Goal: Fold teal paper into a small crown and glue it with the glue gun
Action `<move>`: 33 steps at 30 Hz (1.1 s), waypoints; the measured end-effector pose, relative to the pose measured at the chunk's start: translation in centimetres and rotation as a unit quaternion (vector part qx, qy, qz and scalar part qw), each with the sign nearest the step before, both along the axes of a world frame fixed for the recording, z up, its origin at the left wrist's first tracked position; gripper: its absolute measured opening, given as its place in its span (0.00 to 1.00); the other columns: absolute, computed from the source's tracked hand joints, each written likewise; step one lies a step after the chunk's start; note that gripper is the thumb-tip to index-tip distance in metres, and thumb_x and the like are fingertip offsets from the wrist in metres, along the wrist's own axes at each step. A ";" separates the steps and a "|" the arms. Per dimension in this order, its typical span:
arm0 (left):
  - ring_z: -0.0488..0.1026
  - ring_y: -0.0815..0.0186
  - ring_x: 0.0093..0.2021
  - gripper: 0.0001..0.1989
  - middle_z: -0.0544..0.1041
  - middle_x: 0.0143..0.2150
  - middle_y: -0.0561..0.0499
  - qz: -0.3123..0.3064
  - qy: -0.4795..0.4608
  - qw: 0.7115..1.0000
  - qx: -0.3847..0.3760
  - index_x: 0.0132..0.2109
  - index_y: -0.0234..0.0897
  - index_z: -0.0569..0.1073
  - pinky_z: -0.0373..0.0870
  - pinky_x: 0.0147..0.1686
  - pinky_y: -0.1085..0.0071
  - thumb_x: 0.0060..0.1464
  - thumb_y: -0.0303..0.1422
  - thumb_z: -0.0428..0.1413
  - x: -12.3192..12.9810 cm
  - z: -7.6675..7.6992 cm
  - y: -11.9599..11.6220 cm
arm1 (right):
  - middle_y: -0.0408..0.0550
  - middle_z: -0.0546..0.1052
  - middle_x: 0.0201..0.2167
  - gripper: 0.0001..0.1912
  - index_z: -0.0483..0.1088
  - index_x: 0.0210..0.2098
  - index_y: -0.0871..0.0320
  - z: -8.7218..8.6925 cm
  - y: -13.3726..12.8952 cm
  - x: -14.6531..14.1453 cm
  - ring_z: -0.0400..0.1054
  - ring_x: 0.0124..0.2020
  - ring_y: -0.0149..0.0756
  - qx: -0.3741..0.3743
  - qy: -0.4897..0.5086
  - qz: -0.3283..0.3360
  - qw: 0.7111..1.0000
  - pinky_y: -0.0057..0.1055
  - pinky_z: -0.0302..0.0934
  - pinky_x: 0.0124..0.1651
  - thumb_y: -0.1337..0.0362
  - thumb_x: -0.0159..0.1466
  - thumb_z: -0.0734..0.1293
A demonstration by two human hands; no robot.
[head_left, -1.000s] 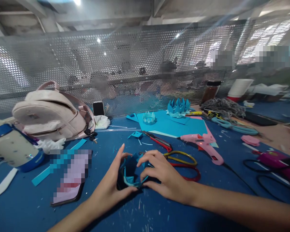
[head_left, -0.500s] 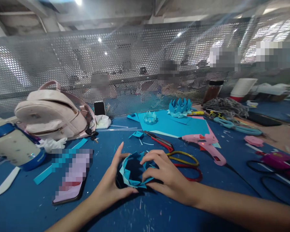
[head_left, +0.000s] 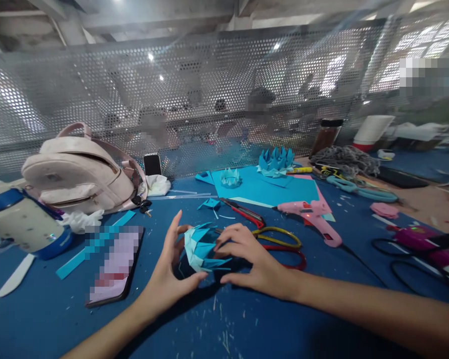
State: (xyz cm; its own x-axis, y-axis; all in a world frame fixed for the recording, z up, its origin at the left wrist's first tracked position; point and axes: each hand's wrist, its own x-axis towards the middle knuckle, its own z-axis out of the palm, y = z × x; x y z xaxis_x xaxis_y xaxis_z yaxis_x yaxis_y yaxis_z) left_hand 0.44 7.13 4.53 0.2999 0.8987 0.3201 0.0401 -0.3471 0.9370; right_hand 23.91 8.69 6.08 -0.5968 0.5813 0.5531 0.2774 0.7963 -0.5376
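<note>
A ring of folded blue paper with pointed tips, like a small crown (head_left: pixel 201 249), is tilted on its side between my hands. My left hand (head_left: pixel 172 269) holds it from the left, thumb below and fingers behind its pale base. From the right, my right hand (head_left: pixel 249 257) has curled fingers at the pointed tips, its thumb apart underneath. Beyond my hands lie a folded blue paper piece (head_left: pixel 209 204) and a red utility knife (head_left: pixel 247 215). Scissors with yellow and red handles (head_left: pixel 284 237) are partly behind my right hand.
A pink glue gun (head_left: pixel 314 217) lies right, its cord trailing. Blue paper sheets (head_left: pixel 243 192) carry a small paper ring (head_left: pixel 231 178) and a larger paper crown (head_left: pixel 275 162). Left are a phone (head_left: pixel 115 267), a blue strip (head_left: pixel 73 263), a mug (head_left: pixel 26 219) and a backpack (head_left: pixel 75 169).
The paper crown has turned from opening upward to lying tilted, with its tips toward the right. My right hand's fingers have moved from inside the ring to its tips.
</note>
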 end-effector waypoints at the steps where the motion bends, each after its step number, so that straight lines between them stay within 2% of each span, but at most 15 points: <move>1: 0.63 0.48 0.61 0.53 0.57 0.63 0.40 0.013 0.020 0.999 0.022 0.71 0.51 0.38 0.61 0.59 0.49 0.50 0.36 0.66 0.0 0.1 0.0 | 0.50 0.74 0.46 0.18 0.73 0.45 0.55 0.0 -0.1 0.0 0.61 0.53 0.43 -0.018 0.011 -0.001 1.000 0.43 0.53 0.58 0.52 0.59 0.73; 4: 0.60 0.48 0.63 0.52 0.58 0.64 0.42 0.044 0.088 0.990 0.103 0.71 0.52 0.39 0.55 0.62 0.46 0.50 0.35 0.65 0.1 0.6 -0.3 | 0.51 0.75 0.46 0.19 0.73 0.44 0.56 -0.1 -0.5 -0.2 0.63 0.53 0.45 -0.123 0.053 -0.024 0.991 0.46 0.53 0.59 0.50 0.59 0.72; 6: 0.60 0.49 0.63 0.51 0.59 0.63 0.43 0.056 0.126 0.980 0.145 0.71 0.52 0.40 0.54 0.62 0.45 0.51 0.34 0.64 0.3 0.8 -0.5 | 0.51 0.77 0.44 0.21 0.74 0.42 0.56 -0.1 -0.8 -0.6 0.66 0.52 0.46 -0.238 0.107 -0.026 0.965 0.46 0.56 0.58 0.48 0.56 0.73; 9: 0.61 0.50 0.62 0.51 0.62 0.62 0.43 0.068 0.171 0.965 0.186 0.71 0.51 0.40 0.56 0.61 0.46 0.51 0.32 0.64 0.7 1.1 -0.9 | 0.49 0.78 0.39 0.23 0.76 0.40 0.58 0.0 -1.4 -1.4 0.71 0.45 0.43 -0.411 0.207 0.030 0.887 0.40 0.62 0.52 0.47 0.54 0.74; 11: 0.61 0.50 0.61 0.51 0.64 0.61 0.43 0.075 0.196 0.955 0.207 0.71 0.50 0.40 0.56 0.61 0.46 0.50 0.30 0.64 1.1 1.2 -1.2 | 0.47 0.78 0.36 0.21 0.76 0.40 0.59 0.2 -1.7 -1.8 0.72 0.41 0.38 -0.484 0.265 0.071 0.831 0.36 0.63 0.49 0.50 0.55 0.75; 14: 0.61 0.50 0.60 0.52 0.65 0.60 0.43 0.080 0.214 0.946 0.229 0.71 0.50 0.40 0.56 0.60 0.45 0.50 0.29 0.64 1.5 1.5 -1.6 | 0.44 0.77 0.34 0.16 0.76 0.38 0.59 0.6 -2.0 -2.0 0.70 0.37 0.30 -0.541 0.321 0.095 0.771 0.28 0.62 0.46 0.57 0.54 0.77; 17: 0.60 0.49 0.62 0.54 0.61 0.63 0.42 0.066 0.180 0.955 0.226 0.71 0.51 0.39 0.56 0.61 0.44 0.50 0.34 0.66 1.6 1.5 -1.7 | 0.41 0.75 0.30 0.15 0.76 0.36 0.60 0.7 -1.8 -1.8 0.68 0.32 0.25 -0.579 0.335 0.100 0.736 0.23 0.61 0.40 0.60 0.53 0.78; 21: 0.55 0.45 0.66 0.59 0.55 0.67 0.42 0.015 0.108 0.984 0.142 0.71 0.53 0.38 0.50 0.64 0.43 0.44 0.46 0.69 1.1 0.6 -1.6 | 0.39 0.73 0.25 0.16 0.73 0.31 0.61 0.4 -1.3 -1.4 0.65 0.27 0.24 -0.603 0.345 0.106 0.711 0.22 0.60 0.34 0.59 0.52 0.79; 24: 0.54 0.45 0.67 0.54 0.57 0.67 0.41 -0.010 0.039 0.998 0.045 0.71 0.51 0.41 0.47 0.66 0.44 0.47 0.51 0.65 0.8 -0.1 -1.5 | 0.39 0.72 0.24 0.16 0.72 0.29 0.61 0.1 -1.1 -1.1 0.64 0.26 0.24 -0.608 0.340 0.120 0.707 0.23 0.60 0.33 0.57 0.52 0.79; 27: 0.61 0.47 0.64 0.43 0.63 0.63 0.40 -0.021 -0.027 0.999 -0.037 0.70 0.47 0.48 0.54 0.64 0.47 0.55 0.49 0.60 0.9 -0.3 -1.4 | 0.39 0.72 0.24 0.17 0.71 0.27 0.61 0.0 -1.0 -0.9 0.64 0.26 0.24 -0.609 0.326 0.129 0.711 0.22 0.60 0.33 0.57 0.51 0.79; 29: 0.65 0.48 0.61 0.38 0.66 0.61 0.41 -0.026 -0.046 0.996 -0.072 0.68 0.45 0.53 0.60 0.61 0.50 0.57 0.46 0.60 1.0 -0.2 -1.3 | 0.39 0.72 0.24 0.18 0.71 0.26 0.61 0.0 -1.1 -0.9 0.64 0.27 0.24 -0.611 0.316 0.122 0.716 0.22 0.60 0.34 0.56 0.50 0.79; 33: 0.68 0.53 0.59 0.28 0.71 0.60 0.44 -0.043 -0.059 0.993 -0.089 0.62 0.45 0.64 0.66 0.57 0.59 0.56 0.39 0.62 1.2 -0.2 -1.1 | 0.38 0.72 0.21 0.20 0.72 0.24 0.62 0.0 -1.0 -1.0 0.63 0.24 0.23 -0.614 0.290 0.109 0.726 0.22 0.61 0.33 0.54 0.46 0.80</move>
State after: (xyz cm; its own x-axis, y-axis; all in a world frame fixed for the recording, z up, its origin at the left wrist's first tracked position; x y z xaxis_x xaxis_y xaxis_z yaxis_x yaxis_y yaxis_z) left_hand 1.68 6.02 4.31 0.3475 0.9170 0.1958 -0.0952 -0.1733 0.9803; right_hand 22.88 7.64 6.12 -0.6230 0.7748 -0.1072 -0.3400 -0.3917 -0.8549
